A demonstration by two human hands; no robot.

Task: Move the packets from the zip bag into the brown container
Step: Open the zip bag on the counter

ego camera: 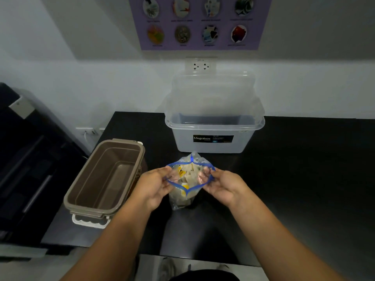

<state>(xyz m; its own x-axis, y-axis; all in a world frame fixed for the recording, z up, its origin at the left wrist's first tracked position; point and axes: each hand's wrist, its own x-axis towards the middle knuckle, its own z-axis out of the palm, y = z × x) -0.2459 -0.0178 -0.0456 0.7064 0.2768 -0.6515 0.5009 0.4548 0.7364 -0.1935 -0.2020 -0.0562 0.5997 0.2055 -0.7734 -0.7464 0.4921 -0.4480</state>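
L hand (pixel 156 187) & R hand (pixel 221 185) each pinch a side of the zip bag (pixel 182 199) mouth, held open upward mid-worktop (pixel 284 179) w/ packets (pixel 188 173) inside; brown container (pixel 85 209) at the left edge, nearer L hand.

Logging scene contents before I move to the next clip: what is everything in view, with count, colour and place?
zip bag: one, clear with blue zip, mouth open, on the counter at centre
packets: several, white and yellow, inside the zip bag
brown container: one, brown, open, left of the bag
Megabox storage box: one, clear, behind the bag
lid: one, clear, upright behind the storage box
counter: one, black
wall socket: one, white, above the lid
poster: one, purple with round pictures, top of the wall
left hand: pinches the bag's left rim
right hand: pinches the bag's right rim
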